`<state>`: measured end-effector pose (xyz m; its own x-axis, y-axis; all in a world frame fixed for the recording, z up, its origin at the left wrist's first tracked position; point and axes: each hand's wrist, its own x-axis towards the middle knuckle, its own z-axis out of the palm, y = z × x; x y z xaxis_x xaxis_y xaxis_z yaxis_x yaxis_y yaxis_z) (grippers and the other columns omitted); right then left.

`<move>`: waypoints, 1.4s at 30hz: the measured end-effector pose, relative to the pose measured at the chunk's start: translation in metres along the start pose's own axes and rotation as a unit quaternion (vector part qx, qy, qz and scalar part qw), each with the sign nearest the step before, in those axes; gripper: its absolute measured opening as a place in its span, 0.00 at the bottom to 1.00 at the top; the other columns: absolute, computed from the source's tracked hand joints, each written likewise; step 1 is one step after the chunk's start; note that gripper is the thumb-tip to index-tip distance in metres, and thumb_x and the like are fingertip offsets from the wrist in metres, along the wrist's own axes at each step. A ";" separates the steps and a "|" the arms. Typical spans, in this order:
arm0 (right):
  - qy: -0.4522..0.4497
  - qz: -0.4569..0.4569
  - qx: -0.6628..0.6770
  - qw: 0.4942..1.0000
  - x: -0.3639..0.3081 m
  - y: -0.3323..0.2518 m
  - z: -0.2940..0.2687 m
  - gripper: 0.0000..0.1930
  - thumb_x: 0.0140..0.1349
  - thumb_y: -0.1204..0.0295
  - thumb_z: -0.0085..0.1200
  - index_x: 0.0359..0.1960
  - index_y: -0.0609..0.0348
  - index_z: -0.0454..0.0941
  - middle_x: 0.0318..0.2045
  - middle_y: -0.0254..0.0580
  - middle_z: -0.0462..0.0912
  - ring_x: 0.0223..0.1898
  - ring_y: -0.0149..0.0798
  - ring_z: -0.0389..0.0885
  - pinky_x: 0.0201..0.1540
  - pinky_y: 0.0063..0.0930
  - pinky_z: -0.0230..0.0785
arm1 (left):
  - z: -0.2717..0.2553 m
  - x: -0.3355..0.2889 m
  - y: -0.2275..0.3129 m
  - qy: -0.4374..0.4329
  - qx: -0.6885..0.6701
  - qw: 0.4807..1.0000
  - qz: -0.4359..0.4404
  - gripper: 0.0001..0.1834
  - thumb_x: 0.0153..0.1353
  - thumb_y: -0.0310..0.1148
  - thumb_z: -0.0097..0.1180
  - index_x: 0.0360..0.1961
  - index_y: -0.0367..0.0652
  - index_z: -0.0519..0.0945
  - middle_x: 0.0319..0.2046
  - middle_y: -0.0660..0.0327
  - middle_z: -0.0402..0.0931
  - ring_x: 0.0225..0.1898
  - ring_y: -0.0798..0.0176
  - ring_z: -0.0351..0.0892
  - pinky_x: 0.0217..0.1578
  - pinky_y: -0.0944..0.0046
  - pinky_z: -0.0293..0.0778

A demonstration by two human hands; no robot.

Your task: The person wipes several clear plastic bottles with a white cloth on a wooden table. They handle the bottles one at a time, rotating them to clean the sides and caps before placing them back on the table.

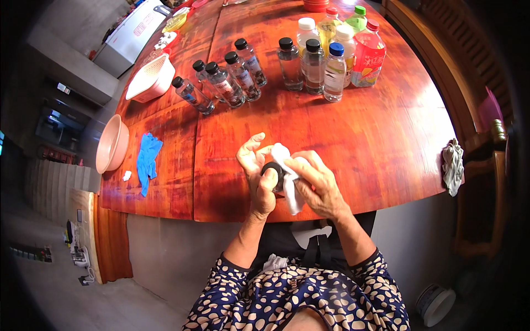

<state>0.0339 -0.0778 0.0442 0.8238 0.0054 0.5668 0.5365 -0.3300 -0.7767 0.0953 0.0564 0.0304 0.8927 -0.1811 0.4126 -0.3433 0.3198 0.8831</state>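
Near the front edge of the table, my left hand [258, 185] grips a bottle with a black cap [272, 165], its thumb resting over the cap and its index finger raised away. Most of this bottle's body is hidden by my hands and the cloth. In my right hand [320, 185] is a white cloth [292, 197], pressed against the bottle's side. Farther off stand several clear bottles with black caps and dark labels [225, 88], grouped left of centre. To their right are two clear black-capped bottles [313, 69] and a blue-capped bottle [334, 77].
Behind these stand a pink drink bottle [369, 55] and several others. A pink basket [152, 80], a pink basin [112, 144] and a blue glove [147, 160] lie along the left. A grey cloth [453, 168] hangs at the table's right edge, beside a wooden chair [480, 204].
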 end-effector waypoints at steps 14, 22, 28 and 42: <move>-0.124 -0.004 0.144 0.982 0.057 0.033 0.014 0.10 0.58 0.73 0.42 0.36 0.58 0.77 0.40 0.44 0.77 0.43 0.48 0.75 0.50 0.37 0.66 | 0.003 -0.003 0.003 0.014 0.048 0.999 -0.006 0.38 0.50 0.51 0.52 0.57 0.41 0.55 0.60 0.50 0.55 0.59 0.53 0.59 0.60 0.51 0.54; 0.083 0.096 0.037 0.991 -0.009 0.019 0.040 0.24 0.67 0.57 0.41 0.55 0.65 0.65 0.52 0.56 0.65 0.54 0.54 0.62 0.59 0.43 0.55 | 0.000 -0.002 -0.009 0.025 0.085 0.995 0.041 0.38 0.52 0.53 0.51 0.57 0.39 0.54 0.57 0.49 0.57 0.57 0.52 0.63 0.58 0.50 0.58; 0.091 0.095 -0.113 0.985 -0.055 0.035 0.051 0.27 0.63 0.61 0.47 0.59 0.66 0.61 0.52 0.58 0.65 0.52 0.57 0.63 0.56 0.45 0.57 | 0.005 -0.006 -0.003 0.034 0.053 0.998 -0.016 0.35 0.52 0.53 0.53 0.53 0.42 0.57 0.55 0.53 0.57 0.53 0.55 0.65 0.52 0.52 0.68; 0.098 0.047 -0.150 0.983 -0.054 0.006 -0.002 0.19 0.49 0.78 0.57 0.46 0.61 0.72 0.40 0.50 0.72 0.40 0.52 0.70 0.41 0.41 0.65 | 0.015 -0.027 0.023 0.076 0.157 0.985 -0.003 0.25 0.65 0.51 0.49 0.45 0.36 0.73 0.37 0.62 0.74 0.39 0.69 0.72 0.44 0.69 0.69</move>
<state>-0.0078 -0.0815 0.0097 0.8003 -0.2109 0.5613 0.3575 -0.5838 -0.7289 0.0587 0.0547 0.0429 0.9200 -0.0321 0.3907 -0.3905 0.0117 0.9205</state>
